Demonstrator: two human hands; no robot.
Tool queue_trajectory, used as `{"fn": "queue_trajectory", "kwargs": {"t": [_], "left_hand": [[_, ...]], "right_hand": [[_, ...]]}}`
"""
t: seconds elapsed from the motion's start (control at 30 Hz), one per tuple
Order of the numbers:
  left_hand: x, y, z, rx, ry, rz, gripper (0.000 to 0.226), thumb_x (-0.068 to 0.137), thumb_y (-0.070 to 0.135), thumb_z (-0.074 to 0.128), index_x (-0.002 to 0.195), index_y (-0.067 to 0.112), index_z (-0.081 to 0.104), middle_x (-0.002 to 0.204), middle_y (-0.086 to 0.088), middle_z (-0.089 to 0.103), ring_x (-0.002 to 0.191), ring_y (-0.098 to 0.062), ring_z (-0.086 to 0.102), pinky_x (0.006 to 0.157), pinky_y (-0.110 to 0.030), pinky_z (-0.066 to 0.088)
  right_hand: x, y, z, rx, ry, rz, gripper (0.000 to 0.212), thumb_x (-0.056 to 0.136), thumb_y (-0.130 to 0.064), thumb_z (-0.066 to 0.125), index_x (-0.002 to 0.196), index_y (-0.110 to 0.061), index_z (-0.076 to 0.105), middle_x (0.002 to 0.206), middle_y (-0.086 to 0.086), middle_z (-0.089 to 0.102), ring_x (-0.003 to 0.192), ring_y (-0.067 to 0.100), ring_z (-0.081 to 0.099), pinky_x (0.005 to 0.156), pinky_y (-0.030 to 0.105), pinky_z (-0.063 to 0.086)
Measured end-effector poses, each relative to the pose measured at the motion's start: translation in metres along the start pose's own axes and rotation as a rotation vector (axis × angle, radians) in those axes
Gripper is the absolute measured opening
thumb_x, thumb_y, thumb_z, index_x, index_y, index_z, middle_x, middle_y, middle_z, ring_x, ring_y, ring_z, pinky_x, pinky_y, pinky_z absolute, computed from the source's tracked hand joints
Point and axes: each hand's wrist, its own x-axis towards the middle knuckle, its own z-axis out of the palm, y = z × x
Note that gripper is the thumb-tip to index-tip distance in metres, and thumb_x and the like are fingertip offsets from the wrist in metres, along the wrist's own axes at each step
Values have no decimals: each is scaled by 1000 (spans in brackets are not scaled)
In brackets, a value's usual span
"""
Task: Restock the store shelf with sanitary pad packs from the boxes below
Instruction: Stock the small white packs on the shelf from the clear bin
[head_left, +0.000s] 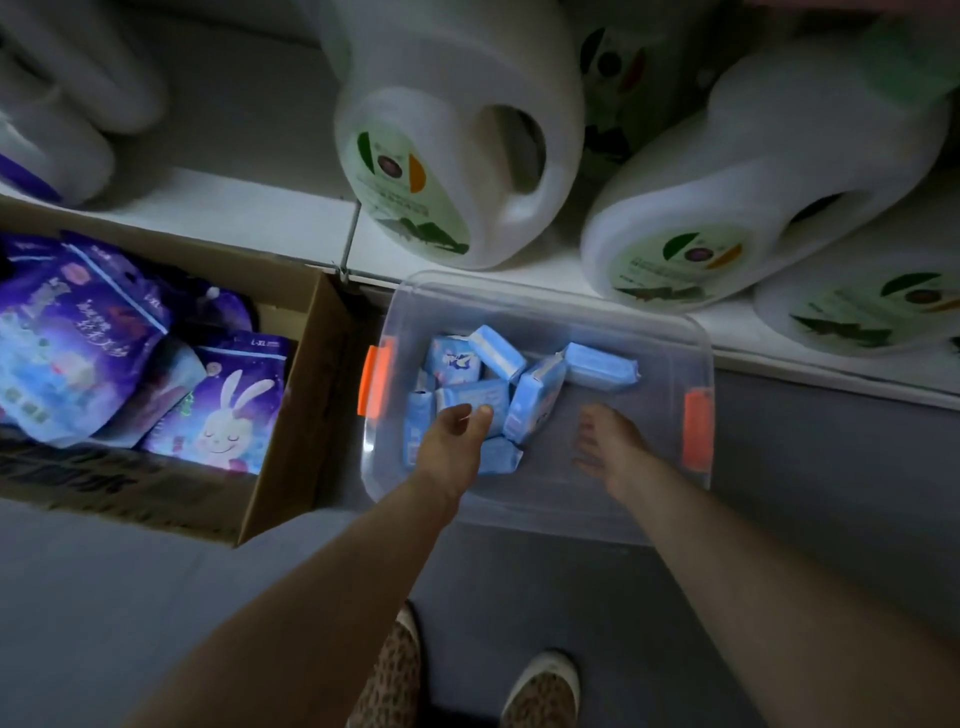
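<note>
Both arms are reaching down into a clear plastic bin (540, 306) that is sitting on the floor just below the bottom shelf (249, 208), a spot that keeps the stock within arm's reach of whoever is filling the shelves above. The bin is holding a loose heap of small blue sanitary pad packs (535, 392), lying at all angles and crowded toward its left half.

The left hand (457, 441) is hovering over that heap, its fingers (485, 410) curling loosely down toward 1 pack; it is not clear whether they are touching it, and they are not pinching anything that can be seen. The right hand (605, 441) is hanging over the barer right part of the bin with its fingers (587, 436) relaxed and slightly spread, holding nothing, probably readying to gather a second pack.

To the left, an open cardboard box (296, 415) is holding larger purple packs (78, 332), 1 printed with a rabbit. White detergent jugs (452, 156) are standing on the shelf above.
</note>
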Motion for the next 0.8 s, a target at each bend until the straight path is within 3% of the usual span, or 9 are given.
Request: {"fn": "queue_trajectory", "kwargs": {"t": [0.2,0.33,0.5,0.57,0.63,0.7,0.8], "left_hand": [[43,0,30,97,-107,42,53,100,36,57,147,11,47,144,-4,53,132,-22,50,110,-29,35],[63,-4,47,101,-156,71,53,100,32,58,147,10,45,140,-3,53,132,-24,49,112,-34,37],[69,-16,64,59,-161,81,45,92,21,71,132,8,58,124,-9,67,116,-26,63,99,-35,50],[62,-20,67,-71,-103,34,42,86,17,77,124,8,60,110,-7,71,100,-22,67,79,-24,56],[50,-21,62,-209,-12,-13,39,86,18,77,121,8,62,107,-7,71,90,-18,67,61,-17,52],[39,-22,53,-375,-24,-79,39,88,20,76,123,8,64,114,-11,72,92,-20,70,62,-21,53],[13,-11,38,-538,-124,-139,23,89,17,73,111,13,69,99,-5,76,77,-10,73,59,-20,55]], "right_hand": [[41,-10,11,17,-15,-90,34,96,-42,56,126,-28,56,126,-2,54,110,18,49,89,39,40],[58,-8,21,45,-76,-118,52,90,-52,57,138,-32,54,136,-10,53,113,12,45,91,37,34],[54,0,31,156,-221,-89,52,100,-54,36,125,-22,68,120,-3,72,90,11,65,68,28,47],[43,-1,30,167,-266,-93,57,102,-56,28,125,-22,67,120,-4,70,95,11,62,71,29,46],[28,-5,24,176,-299,-101,58,102,-58,24,123,-22,65,119,-3,68,105,13,59,76,31,46],[14,-8,17,232,-305,-107,58,103,-56,24,125,-18,62,117,1,67,106,15,60,76,32,47],[-7,-12,8,234,-130,-193,37,103,-41,41,113,-16,66,113,4,68,101,15,61,74,30,45]]}}
